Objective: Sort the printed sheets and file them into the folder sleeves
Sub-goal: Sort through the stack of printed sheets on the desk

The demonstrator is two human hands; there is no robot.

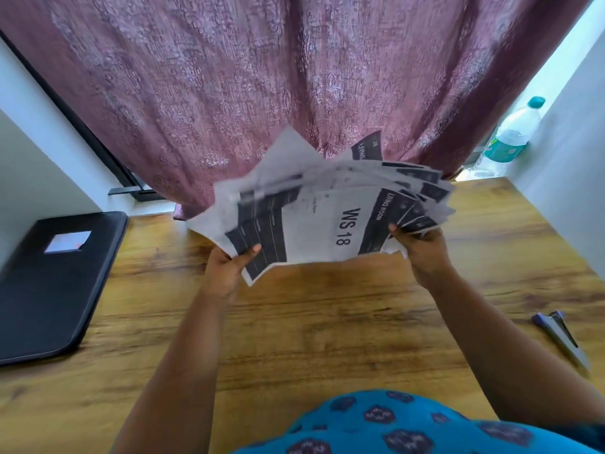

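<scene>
A fanned stack of printed sheets (320, 208), white with black bands, hangs in the air above the wooden table (311, 322). The front sheet reads "WS 18" and "LIVING ROOM". My left hand (229, 267) pinches the stack's lower left corner with the thumb on top. At the stack's right end my right hand (422, 250) grips the sheets from below, fingers curled around the edge. The left part of the stack is blurred. A closed black folder (55, 290) with a small white label lies flat on the table at the far left, apart from both hands.
A stapler (559, 335) lies near the table's right edge. A plastic water bottle (514, 132) with a teal cap stands on the sill at the back right. A mauve curtain (262, 93) hangs behind the table. White walls flank both sides.
</scene>
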